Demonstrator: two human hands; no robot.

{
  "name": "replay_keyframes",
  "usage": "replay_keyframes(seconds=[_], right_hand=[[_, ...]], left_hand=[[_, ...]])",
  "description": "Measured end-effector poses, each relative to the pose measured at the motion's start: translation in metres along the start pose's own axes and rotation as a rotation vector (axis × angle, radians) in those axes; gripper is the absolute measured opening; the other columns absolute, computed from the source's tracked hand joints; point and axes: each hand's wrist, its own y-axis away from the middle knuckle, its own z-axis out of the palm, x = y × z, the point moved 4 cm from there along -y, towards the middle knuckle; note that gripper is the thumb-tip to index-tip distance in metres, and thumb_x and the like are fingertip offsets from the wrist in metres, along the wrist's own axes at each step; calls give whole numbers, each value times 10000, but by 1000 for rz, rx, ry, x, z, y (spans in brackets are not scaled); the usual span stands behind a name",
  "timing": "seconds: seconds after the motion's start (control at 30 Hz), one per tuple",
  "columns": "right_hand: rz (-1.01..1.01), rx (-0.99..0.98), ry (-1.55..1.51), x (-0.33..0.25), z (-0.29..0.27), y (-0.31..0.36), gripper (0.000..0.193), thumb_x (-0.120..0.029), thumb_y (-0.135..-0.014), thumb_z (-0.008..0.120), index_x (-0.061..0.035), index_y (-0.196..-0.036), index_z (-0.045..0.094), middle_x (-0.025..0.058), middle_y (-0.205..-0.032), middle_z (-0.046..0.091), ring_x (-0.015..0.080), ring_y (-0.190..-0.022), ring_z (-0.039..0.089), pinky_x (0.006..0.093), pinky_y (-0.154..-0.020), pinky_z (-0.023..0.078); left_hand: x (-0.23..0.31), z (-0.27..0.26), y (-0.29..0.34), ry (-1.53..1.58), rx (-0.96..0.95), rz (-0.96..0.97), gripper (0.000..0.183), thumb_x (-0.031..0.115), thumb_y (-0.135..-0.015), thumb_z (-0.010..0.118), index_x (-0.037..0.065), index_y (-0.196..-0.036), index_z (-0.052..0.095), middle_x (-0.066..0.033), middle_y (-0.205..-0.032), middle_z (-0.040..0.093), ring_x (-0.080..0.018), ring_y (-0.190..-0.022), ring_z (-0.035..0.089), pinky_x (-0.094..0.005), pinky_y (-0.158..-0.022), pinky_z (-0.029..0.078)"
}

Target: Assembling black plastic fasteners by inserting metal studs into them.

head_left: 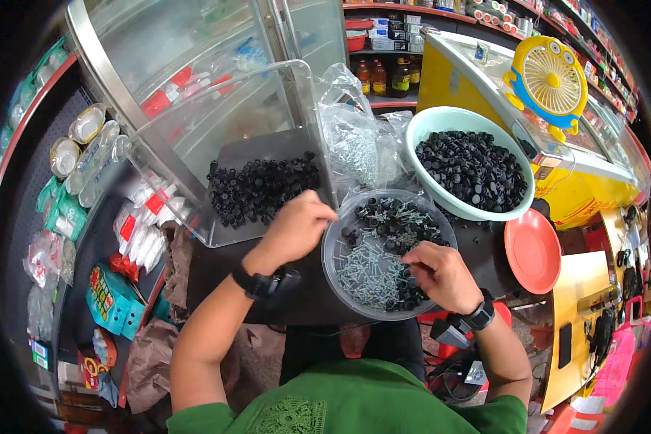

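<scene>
A round clear plastic tub [330, 269] in front of me holds many silver screws [369, 271] mixed with small black plastic caps [394, 213]. My left hand [296, 226] is at the tub's left rim, its fingers closed in a pinch. Over the tub's right side, my right hand [441, 271] has thumb and fingertips pressed together just above the screws. Whatever lies between the fingertips of either hand is too small to make out. Beyond my left hand, a tilted clear plastic bin [217, 233] contains a pile of black plastic parts [264, 184].
A pale green basin [414, 163] full of black caps stands behind the tub, with a clear bag of screws [354, 155] beside it. An orange-red plate [532, 249] lies at right. Farther right stands a yellow freezer [448, 72] bearing a yellow fan [550, 78]. Packed shelves rise at left.
</scene>
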Motion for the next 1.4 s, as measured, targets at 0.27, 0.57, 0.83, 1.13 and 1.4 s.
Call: replay_keyframes(seconds=[0.27,0.57,0.83,1.13,1.4], right_hand=[[323,83,-372,13,6,13,50,37,-819,605,16,-824,560,64,-681,571,112,-567,559,252,-497,431],[247,89,-142,16,8,1,65,35,-797,610,10,-793,551,52,-674,552,128,-566,524,261,-509,403],[365,61,-211,13,13,3,66,39,-766,626,11,-802,578,101,-700,585,189,-616,571,294,-553,432],[326,94,-186,9,10,7,80,36,-762,638,9,-815,585,106,-716,594,202,-627,581,293,-563,438],[301,126,-226,5,11,13,76,22,-765,640,6,-812,583,97,-713,581,192,-622,564,291,-552,430]], left_hand=[[-102,-27,32,-110,233,-414,149,44,-745,666,36,-893,686,-115,-844,623,-241,-766,622,-334,-709,494],[-86,-13,16,-223,152,-418,188,69,-713,709,56,-897,672,-131,-903,584,-297,-863,611,-397,-758,492],[-85,5,-4,-408,120,-336,217,149,-692,748,70,-881,675,-114,-922,536,-308,-936,561,-419,-756,482],[-64,5,-6,-535,134,-144,151,10,-662,631,42,-789,555,-136,-794,572,-347,-803,590,-457,-696,479],[-57,-5,-4,-403,17,-233,122,54,-699,611,10,-805,568,-181,-805,639,-365,-762,633,-456,-676,518]])
